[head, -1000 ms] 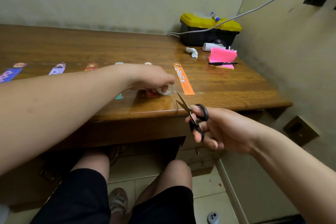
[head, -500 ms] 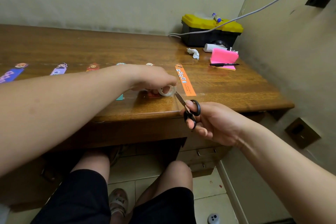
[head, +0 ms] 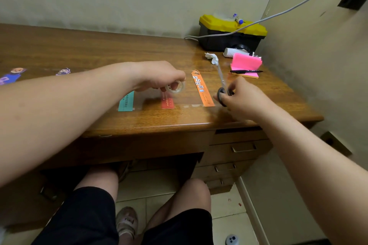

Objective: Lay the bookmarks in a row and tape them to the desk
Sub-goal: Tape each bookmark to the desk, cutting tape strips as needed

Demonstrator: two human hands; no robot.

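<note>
Watching from my remote station, I see the left hand (head: 159,77) pinching the tape roll (head: 176,87) between curled fingertips, just above the red bookmark (head: 167,102). The right hand (head: 245,101) curls its fingers through the loops of the scissors (head: 222,85), blades aimed toward 12 o'clock; blur hides whether they are parted. The orange bookmark (head: 201,89) lies between the hands, long axis running 12 to 6 o'clock, its near end under what looks like a clear tape strip (head: 189,106) on the desk (head: 79,51). The roll sits at 9 o'clock from the scissors, across that bookmark; I judge the right hand, nearer the strip's end, must turn its blades that way to cut.
</note>
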